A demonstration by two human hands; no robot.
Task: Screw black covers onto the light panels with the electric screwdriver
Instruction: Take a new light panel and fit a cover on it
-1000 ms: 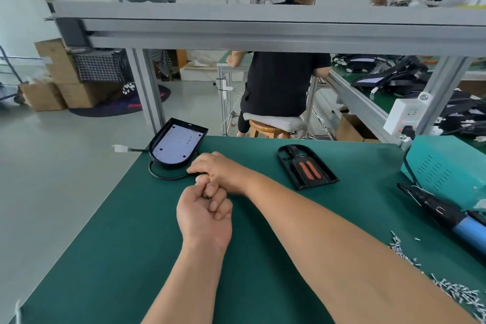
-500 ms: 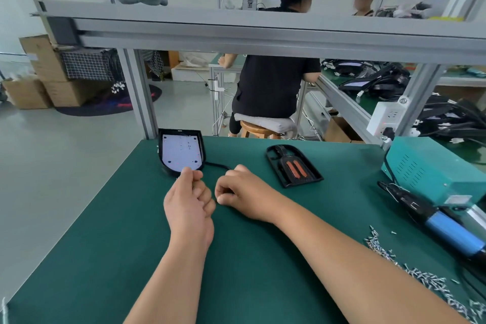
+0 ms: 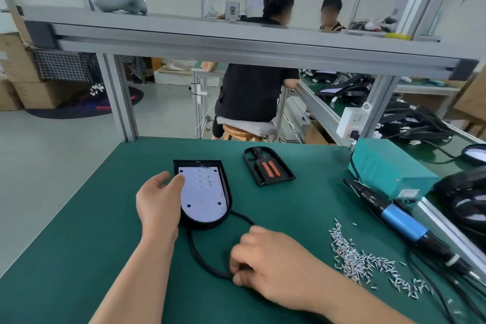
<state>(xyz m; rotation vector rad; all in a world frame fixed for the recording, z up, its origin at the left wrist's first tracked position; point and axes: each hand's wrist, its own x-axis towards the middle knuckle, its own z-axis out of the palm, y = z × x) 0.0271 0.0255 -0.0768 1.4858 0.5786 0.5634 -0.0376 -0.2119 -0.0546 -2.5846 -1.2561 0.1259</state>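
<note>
Right hand (image 3: 265, 265) pinches the cable (image 3: 200, 255), left hand (image 3: 157, 200) just rests loose-fingered on the panel (image 3: 203, 192), so a hard tug could skew it or strain that cable.

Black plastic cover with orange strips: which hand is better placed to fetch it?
Probably the right hand, though it pinches a black cable: the black plastic cover lies right of the white light panel, which the left hand rests on.
</note>
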